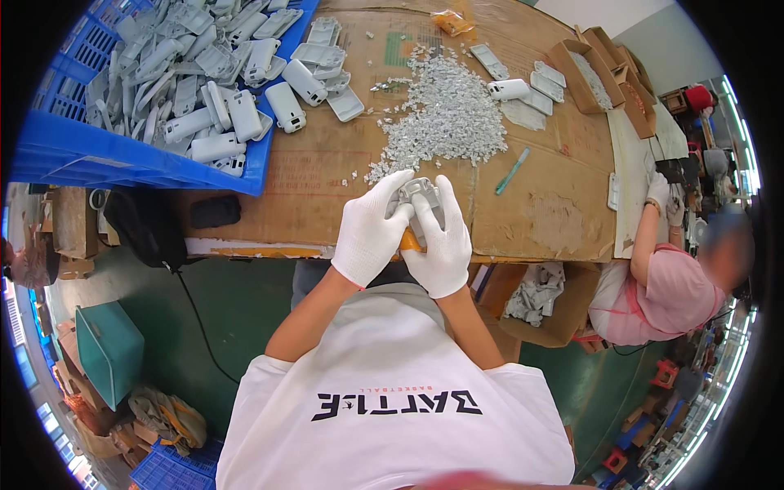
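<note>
My left hand (367, 237) and my right hand (443, 249), both in white knitted gloves, are closed around a pale grey plastic casing (419, 189) above the table's near edge. The casing's moulded inner side faces up, with the right fingers reaching over it. An orange thing (411, 239) shows just below the casing between the hands; its kind is hidden. Right beyond my hands spreads a heap of small whitish plastic pieces (449, 118). Similar white casings (286, 107) lie loose to its left, and several more (508, 90) sit at its right.
A blue crate (139, 166) full of casings stands at the left. Cardboard (543, 216) covers the table, with a teal pen (513, 171) on it. Open boxes (585, 77) stand far right. A black pouch (215, 211) lies front left. A co-worker (674, 286) sits at right.
</note>
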A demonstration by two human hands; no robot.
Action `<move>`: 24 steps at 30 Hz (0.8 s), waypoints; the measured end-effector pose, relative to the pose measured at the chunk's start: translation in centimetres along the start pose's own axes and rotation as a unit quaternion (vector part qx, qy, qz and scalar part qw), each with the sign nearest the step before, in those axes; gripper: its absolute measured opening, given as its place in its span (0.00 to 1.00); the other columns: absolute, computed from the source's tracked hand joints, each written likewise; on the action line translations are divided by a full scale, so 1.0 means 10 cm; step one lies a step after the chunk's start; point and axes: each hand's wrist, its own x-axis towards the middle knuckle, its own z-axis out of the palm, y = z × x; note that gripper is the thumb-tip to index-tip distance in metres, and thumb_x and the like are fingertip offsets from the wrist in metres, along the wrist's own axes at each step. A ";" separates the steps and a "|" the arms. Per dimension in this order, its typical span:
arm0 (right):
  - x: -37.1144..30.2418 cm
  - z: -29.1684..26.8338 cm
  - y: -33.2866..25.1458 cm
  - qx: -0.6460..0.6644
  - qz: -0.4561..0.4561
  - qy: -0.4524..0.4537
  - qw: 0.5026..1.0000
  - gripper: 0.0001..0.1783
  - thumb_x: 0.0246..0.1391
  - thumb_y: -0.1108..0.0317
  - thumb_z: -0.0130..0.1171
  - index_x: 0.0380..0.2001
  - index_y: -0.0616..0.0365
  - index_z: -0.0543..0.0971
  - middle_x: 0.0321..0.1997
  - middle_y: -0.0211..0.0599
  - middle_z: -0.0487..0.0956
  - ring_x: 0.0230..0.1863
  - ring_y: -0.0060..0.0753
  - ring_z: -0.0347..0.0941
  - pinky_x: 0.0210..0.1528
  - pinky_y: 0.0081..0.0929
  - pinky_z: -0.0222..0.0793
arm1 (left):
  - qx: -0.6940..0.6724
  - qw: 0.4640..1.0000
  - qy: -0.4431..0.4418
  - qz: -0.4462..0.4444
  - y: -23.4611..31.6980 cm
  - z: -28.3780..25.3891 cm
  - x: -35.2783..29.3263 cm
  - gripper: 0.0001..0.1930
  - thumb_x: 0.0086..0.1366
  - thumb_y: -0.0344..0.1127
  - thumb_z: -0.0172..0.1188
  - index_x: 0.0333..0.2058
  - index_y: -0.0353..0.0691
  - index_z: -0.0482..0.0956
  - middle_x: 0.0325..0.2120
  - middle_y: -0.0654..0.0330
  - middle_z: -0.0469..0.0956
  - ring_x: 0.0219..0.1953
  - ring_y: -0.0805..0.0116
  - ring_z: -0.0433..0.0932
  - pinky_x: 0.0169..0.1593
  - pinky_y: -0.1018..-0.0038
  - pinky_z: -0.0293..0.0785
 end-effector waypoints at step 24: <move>-0.06 0.07 0.06 0.086 0.059 -0.033 0.994 0.28 0.38 0.69 0.71 0.49 0.54 0.81 0.70 0.60 0.64 0.38 0.42 0.83 0.33 0.28 0.80 | -0.042 0.997 -0.039 -0.055 0.19 -0.08 -0.08 0.21 0.64 0.22 0.59 0.57 0.31 0.75 0.47 0.51 0.83 0.51 0.68 0.82 0.53 0.74 0.77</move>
